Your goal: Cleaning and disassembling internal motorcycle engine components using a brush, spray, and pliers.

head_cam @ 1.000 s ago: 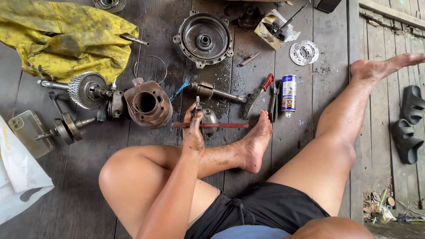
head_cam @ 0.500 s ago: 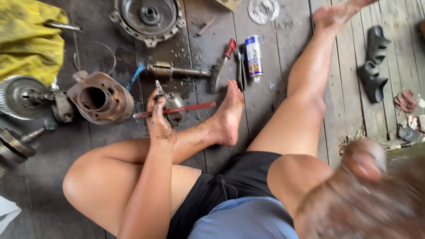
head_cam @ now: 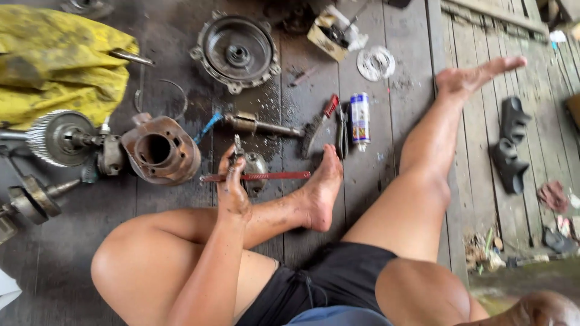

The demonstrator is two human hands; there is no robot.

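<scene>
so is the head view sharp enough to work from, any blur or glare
Head view: soft, even daylight with no hard shadows; left hand and red-handled tool read sharp; mild glare on the round metal housing; the bottom right corner is blurred, and the plank lines bow towards the edges.

Black shorts, blue shirt hem, bare legs and feet, grease-smeared left hand [head_cam: 232,192]

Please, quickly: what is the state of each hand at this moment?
Left hand: closed around a small greasy metal part, beside the long flat red metal bar.
Right hand: not in view.
</scene>
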